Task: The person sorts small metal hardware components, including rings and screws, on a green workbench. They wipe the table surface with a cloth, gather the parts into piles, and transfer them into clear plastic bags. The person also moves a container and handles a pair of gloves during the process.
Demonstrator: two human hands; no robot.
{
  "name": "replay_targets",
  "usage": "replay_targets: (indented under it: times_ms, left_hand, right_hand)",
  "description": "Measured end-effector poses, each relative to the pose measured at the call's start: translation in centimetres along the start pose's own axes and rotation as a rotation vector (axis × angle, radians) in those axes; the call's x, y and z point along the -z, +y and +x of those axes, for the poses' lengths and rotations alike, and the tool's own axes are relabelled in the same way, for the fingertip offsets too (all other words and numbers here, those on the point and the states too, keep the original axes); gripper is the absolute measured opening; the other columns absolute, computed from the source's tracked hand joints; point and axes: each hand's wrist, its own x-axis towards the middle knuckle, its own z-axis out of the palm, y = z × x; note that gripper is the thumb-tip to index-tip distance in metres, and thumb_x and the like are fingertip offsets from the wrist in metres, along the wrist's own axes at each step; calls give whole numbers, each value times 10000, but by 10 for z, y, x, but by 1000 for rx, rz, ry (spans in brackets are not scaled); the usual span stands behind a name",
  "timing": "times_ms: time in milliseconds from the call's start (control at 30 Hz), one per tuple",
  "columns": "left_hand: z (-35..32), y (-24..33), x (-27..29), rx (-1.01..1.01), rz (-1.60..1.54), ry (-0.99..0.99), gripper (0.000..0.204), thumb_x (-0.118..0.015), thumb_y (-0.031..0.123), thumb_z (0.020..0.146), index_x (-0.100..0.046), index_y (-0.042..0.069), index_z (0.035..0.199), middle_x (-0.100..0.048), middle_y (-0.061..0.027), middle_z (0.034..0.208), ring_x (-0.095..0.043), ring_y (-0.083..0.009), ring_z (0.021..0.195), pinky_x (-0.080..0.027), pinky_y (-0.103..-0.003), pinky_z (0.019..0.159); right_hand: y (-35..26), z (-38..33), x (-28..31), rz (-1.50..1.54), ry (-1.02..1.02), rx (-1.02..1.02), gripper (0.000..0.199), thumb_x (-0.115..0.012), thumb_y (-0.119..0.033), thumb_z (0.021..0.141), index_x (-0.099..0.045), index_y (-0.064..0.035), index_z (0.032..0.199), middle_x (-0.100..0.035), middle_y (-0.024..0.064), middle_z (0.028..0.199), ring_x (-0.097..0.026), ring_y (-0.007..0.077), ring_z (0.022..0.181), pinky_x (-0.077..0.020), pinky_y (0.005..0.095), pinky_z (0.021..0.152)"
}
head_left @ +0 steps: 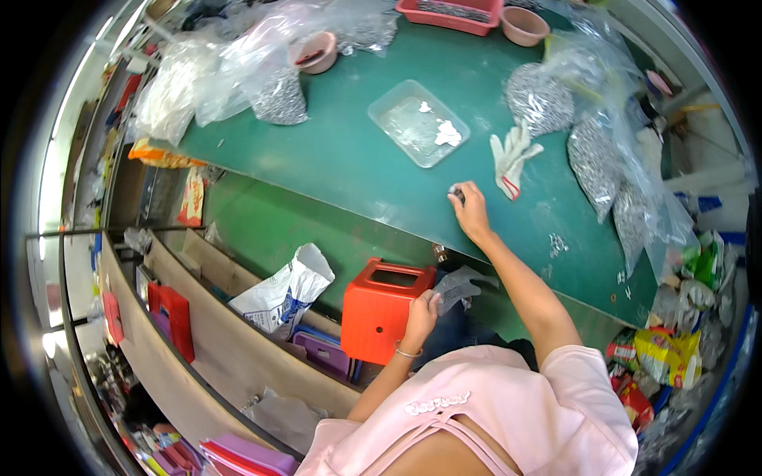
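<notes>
Over the green table (333,159), near its front edge, my right hand (471,210) is closed with the fingertips round a small dark grey piece (456,193), too small to name. Lower down, between the table edge and a red plastic stool (367,321), my left hand (423,311) grips a limp grey piece (458,290); I cannot tell whether it is a glove or a plastic bag. Beyond my right hand lies a shallow clear plastic tray (397,131) with white scraps in it. A white work glove (512,157) with a red cuff edge rests flat to its right.
Plastic bags of small metallic parts (541,99) crowd the table's right side; another such bag (279,97) sits far left. Pink bowls (525,27) and a red tray (452,20) stand at the back. Small silver pieces (558,244) lie at right. A white sack (290,285) leans by wooden shelving.
</notes>
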Motion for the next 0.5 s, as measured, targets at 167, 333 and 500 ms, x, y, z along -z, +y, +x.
replay_targets:
  times_ms: [167,333,500]
  left_hand:
    - [-13,40,6,-33,-1,-43,225,-505,149,885,-539,-23,743,-530,-183,574,-546,-317,514,-410,-365,485]
    - [-33,83,13,-92,54,-123,238,-500,137,888,-486,-22,711,-497,-202,570,-516,-347,511,-376,-378,463]
    - [-54,133,31,-184,113,-152,270,-489,137,890,-467,-27,676,-432,-154,527,-433,-203,442,-347,-325,440]
  right_hand:
    - [-39,-100,80,474,-816,-208,162,-620,-147,820,-587,-20,915,-631,62,837,-575,111,754,-472,288,663]
    - [-64,-155,107,149,-775,-76,250,-638,-166,770,-581,20,927,-626,168,834,-616,277,780,-477,348,696]
    - [-94,-183,121,-124,-451,-60,200,-601,-136,784,-572,-2,930,-608,188,886,-574,387,796,-461,439,692]
